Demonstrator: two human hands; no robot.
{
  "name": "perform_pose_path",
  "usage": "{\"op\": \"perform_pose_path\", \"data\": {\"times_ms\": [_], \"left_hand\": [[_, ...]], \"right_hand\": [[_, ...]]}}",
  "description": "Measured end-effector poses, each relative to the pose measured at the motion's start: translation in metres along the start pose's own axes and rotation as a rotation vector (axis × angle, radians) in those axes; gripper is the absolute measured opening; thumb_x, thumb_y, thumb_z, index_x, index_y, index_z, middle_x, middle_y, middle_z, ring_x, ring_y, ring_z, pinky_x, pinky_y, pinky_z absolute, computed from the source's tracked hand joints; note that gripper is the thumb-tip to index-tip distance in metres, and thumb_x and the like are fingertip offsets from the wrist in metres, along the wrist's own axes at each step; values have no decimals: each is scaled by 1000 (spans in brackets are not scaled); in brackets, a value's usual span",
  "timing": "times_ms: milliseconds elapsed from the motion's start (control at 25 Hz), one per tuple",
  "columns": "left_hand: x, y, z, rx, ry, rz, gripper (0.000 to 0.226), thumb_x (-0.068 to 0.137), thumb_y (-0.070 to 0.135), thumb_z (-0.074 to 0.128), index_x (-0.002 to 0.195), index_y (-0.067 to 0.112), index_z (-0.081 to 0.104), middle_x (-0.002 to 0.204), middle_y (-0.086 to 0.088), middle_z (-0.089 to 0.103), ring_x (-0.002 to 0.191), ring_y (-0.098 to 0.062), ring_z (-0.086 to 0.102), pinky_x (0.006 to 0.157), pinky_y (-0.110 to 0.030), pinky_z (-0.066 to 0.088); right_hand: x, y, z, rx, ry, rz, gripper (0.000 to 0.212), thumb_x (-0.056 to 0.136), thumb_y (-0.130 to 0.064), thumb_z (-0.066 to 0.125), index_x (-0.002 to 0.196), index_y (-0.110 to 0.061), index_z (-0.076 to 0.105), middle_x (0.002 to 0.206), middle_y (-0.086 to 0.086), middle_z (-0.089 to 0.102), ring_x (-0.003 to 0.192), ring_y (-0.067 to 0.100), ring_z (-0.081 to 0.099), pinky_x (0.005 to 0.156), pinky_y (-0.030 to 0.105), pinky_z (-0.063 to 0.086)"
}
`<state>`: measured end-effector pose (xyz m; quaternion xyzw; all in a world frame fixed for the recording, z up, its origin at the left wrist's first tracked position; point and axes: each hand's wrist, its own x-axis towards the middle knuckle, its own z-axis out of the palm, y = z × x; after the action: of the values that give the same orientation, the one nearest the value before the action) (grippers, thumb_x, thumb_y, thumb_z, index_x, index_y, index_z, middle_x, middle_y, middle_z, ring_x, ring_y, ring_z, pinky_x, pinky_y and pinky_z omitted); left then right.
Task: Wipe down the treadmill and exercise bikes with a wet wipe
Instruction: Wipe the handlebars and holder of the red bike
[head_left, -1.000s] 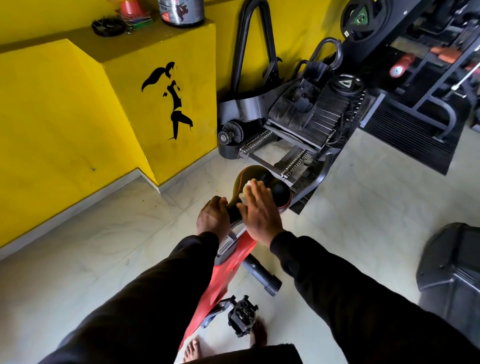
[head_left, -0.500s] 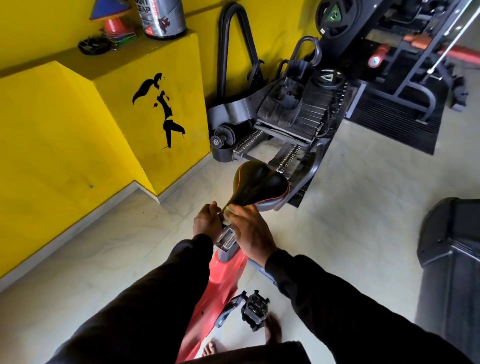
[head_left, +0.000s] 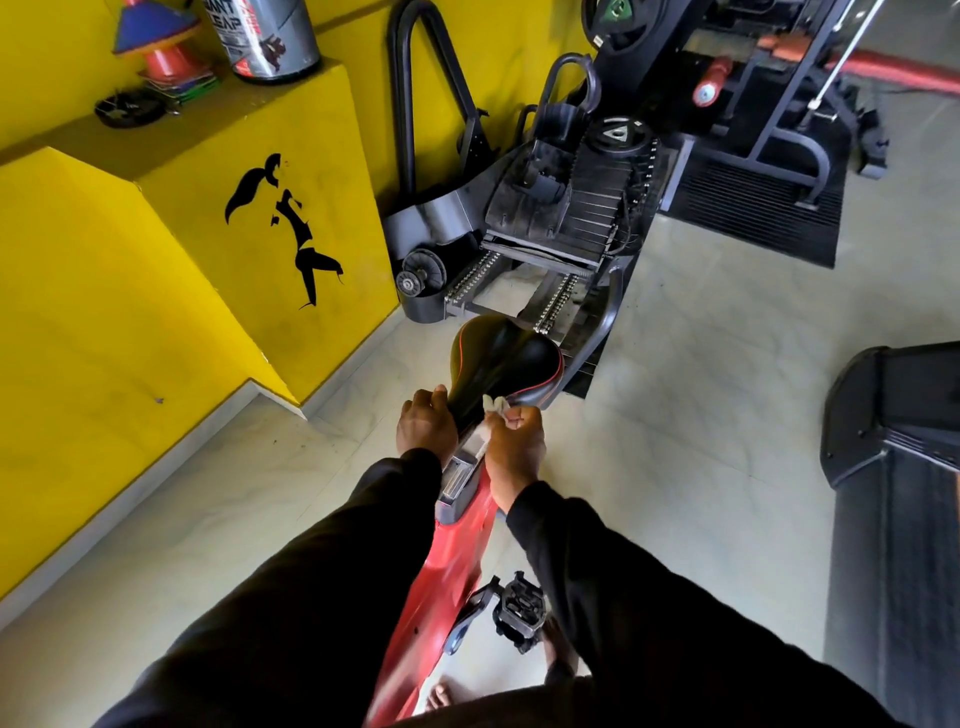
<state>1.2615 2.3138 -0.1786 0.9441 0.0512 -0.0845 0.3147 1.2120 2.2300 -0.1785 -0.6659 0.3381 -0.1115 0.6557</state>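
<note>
A red exercise bike frame (head_left: 447, 566) runs up the middle of the view to a black saddle (head_left: 504, 358) with red piping. My left hand (head_left: 426, 431) grips the narrow nose of the saddle from the left side. On the right side of the nose, my right hand (head_left: 514, 447) pinches a crumpled white wet wipe (head_left: 493, 408) against the saddle's lower edge. A silver seat slider (head_left: 460, 475) shows between my wrists. A black pedal (head_left: 519, 608) hangs below my right forearm.
A yellow stepped ledge (head_left: 218, 223) with a tub and cones fills the left. A folded black machine (head_left: 550, 208) stands just beyond the saddle. A black treadmill end (head_left: 893, 467) is at the right edge. Pale tiled floor (head_left: 701, 415) lies between.
My right hand slid back from the top of the saddle to its nose and now pinches the wipe at the lower edge. My left hand stayed on the nose. The camera tilted slightly.
</note>
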Motion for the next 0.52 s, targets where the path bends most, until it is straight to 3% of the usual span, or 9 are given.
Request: {"op": "perform_pose_path", "data": {"times_ms": [80, 200, 280, 400, 520], "left_hand": [[5, -3, 2, 112, -16, 7, 39, 108, 28, 30, 140, 12, 46, 137, -14, 48, 123, -32, 46, 97, -36, 40], [7, 0, 4, 131, -16, -36, 40, 106, 37, 32, 134, 15, 50, 132, -11, 53, 117, -30, 51, 87, -36, 41], [7, 2, 8, -11, 34, -117, 43, 103, 49, 33, 121, 17, 55, 120, -12, 58, 108, -31, 55, 81, -34, 39], [2, 0, 11, 7, 74, -121, 52, 98, 63, 34, 114, 19, 56, 111, -10, 60, 100, -29, 55, 79, -34, 41], [4, 2, 9, 5, 67, -150, 52, 98, 63, 33, 115, 19, 55, 111, -9, 60, 93, -23, 50, 75, -32, 36]], "right_hand": [[-2, 2, 4, -125, -40, -15, 8, 86, -12, 65, 81, -17, 62, 82, 2, 70, 77, 18, 65, 67, 22, 51], [-13, 15, 3, -190, -161, -39, 10, 84, -9, 64, 78, -16, 65, 81, 1, 71, 75, 16, 63, 62, 15, 46], [11, 11, 1, -195, -56, -33, 6, 86, -8, 62, 85, -11, 68, 87, 5, 71, 79, 20, 64, 63, 17, 45], [32, 2, 2, -124, 109, 40, 10, 90, -10, 59, 96, -7, 66, 103, 14, 68, 90, 28, 64, 71, 23, 45], [3, 12, 7, -190, -96, -20, 6, 90, -16, 60, 86, -14, 65, 90, 4, 70, 82, 21, 63, 69, 23, 42]]}}
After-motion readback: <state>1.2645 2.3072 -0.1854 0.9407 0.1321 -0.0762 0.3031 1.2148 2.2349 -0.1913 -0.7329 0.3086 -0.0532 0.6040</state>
